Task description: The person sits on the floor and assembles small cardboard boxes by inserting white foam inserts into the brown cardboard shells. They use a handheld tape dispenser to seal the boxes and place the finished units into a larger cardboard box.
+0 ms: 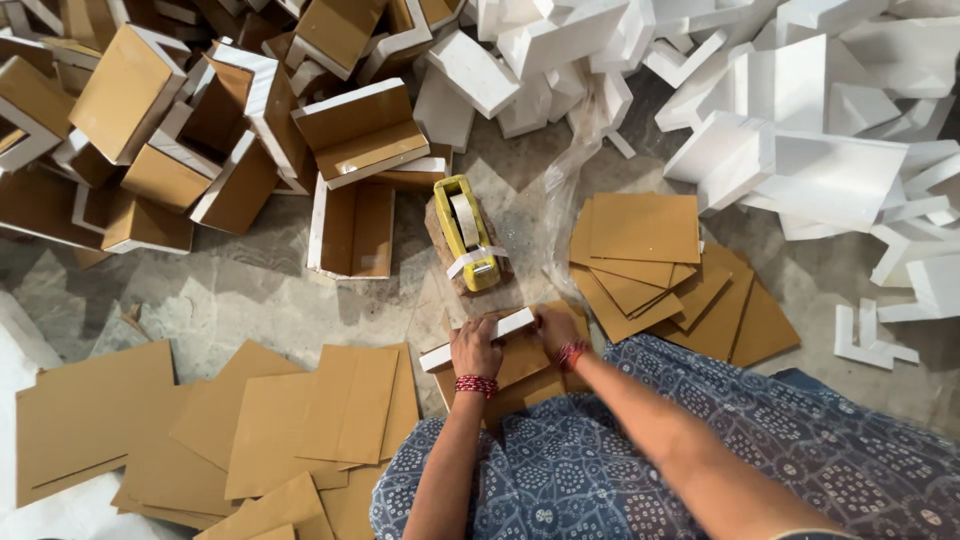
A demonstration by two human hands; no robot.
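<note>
Concrete floor (250, 290), cardboard everywhere.
We press both hands, left hand (476, 347) and right hand (555, 328), together onto 1 foam-edged cardboard piece (500, 350); 1 yellow tape dispenser (467, 232) sits just beyond.

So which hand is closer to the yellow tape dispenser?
The left hand. It sits just below the tape dispenser, almost in line with it, while the right hand lies lower and off to the dispenser's right.
</note>
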